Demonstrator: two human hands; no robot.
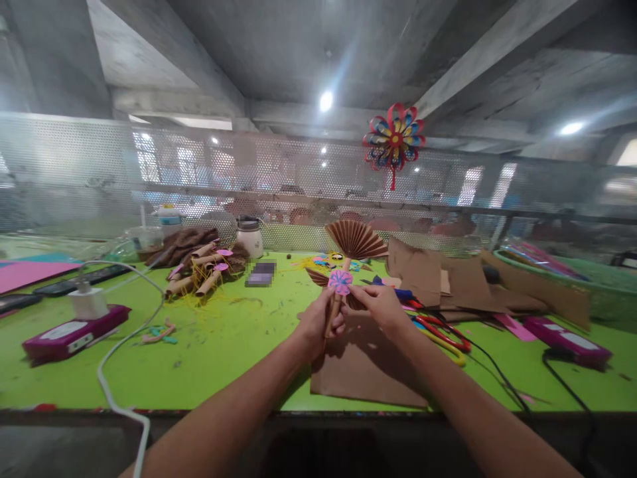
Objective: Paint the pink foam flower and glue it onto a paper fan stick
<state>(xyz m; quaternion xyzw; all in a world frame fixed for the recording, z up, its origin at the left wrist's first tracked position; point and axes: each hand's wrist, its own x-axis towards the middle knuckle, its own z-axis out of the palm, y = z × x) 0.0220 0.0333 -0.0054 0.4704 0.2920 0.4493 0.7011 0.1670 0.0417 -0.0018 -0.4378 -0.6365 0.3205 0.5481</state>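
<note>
My left hand [316, 324] is wrapped around a brown rolled cardboard tube [330, 321], held upright above the table. At its upper part sits a pink paper flower [340, 281] with blue markings. Pleated brown paper fans [354, 240] stick out above and beside the flower. My right hand [387, 309] is closed, its fingertips on the flower's right edge; my fingers hide part of a lower fan. Beneath both hands lies a flat brown cardboard sheet [368, 372].
Red-handled scissors [450, 332] and cardboard pieces [418, 272] lie to the right, near a purple power strip [567, 342]. On the left are another purple power strip [74, 335], a white cable [107, 362] and bundled cardboard tubes [204, 272]. A pinwheel [395, 139] hangs on the mesh partition.
</note>
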